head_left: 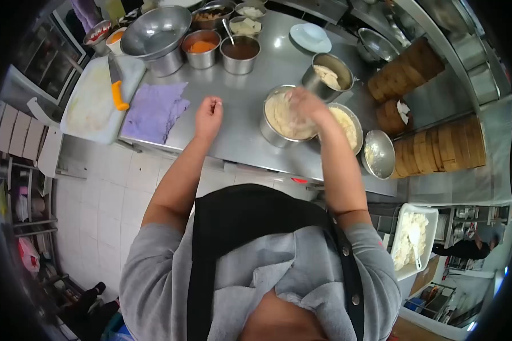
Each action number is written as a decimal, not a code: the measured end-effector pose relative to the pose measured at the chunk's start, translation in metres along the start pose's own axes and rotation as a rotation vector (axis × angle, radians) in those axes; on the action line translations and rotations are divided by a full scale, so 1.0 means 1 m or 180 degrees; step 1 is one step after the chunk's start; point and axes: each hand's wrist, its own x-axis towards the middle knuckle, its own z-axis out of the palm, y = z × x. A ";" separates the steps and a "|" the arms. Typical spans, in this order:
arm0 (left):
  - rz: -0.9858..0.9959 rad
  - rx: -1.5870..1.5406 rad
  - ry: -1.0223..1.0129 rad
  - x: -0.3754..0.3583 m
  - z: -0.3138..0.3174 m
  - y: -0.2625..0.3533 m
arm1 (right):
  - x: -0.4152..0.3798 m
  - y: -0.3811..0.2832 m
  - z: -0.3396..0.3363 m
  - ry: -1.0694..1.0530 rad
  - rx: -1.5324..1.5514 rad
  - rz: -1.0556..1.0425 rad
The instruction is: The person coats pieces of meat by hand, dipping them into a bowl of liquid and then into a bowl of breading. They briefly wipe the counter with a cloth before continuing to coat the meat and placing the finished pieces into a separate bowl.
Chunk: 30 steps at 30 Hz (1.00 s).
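Note:
My left hand (209, 116) is held above the steel table (233, 94), its fingers curled closed. Whatever those fingers may hold is hidden. Over the right part of a round steel pot (275, 135) is my right hand (306, 106), blurred by motion, so its fingers cannot be made out. Pale, floury-looking food (280, 115) fills that pot. Close by on the right stands a bowl of yellowish crumbly food (345, 126), partly behind my right forearm. Behind it, a deeper steel pot (316, 82) contains a pale lump.
A knife (118, 94) lies on the white cutting board (85, 113), beside a purple cloth (153, 111). Steel containers of orange (201, 46) and brown food (242, 51) stand at the back. Bamboo steamers (444, 148) and a small steel bowl (379, 154) are on the right.

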 end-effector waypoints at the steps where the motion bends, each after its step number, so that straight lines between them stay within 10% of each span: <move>1: -0.0028 0.0024 0.0013 -0.009 0.003 0.000 | -0.022 -0.018 -0.010 -0.0047 0.0666 0.0249; 9: 0.0145 0.0046 -0.0022 0.002 -0.003 0.001 | 0.023 0.027 0.024 0.0248 -0.0976 -0.0632; 10: 0.0105 0.0056 -0.0032 0.001 -0.004 0.002 | 0.003 -0.005 0.018 -0.0113 0.0640 0.0455; 14: 0.0105 -0.0061 -0.0027 0.004 -0.001 -0.003 | -0.025 -0.031 0.042 0.0663 -0.1617 0.0105; 30: 0.0325 0.0344 -0.0090 0.007 -0.003 -0.006 | -0.009 -0.007 0.004 0.0231 -0.0282 0.0185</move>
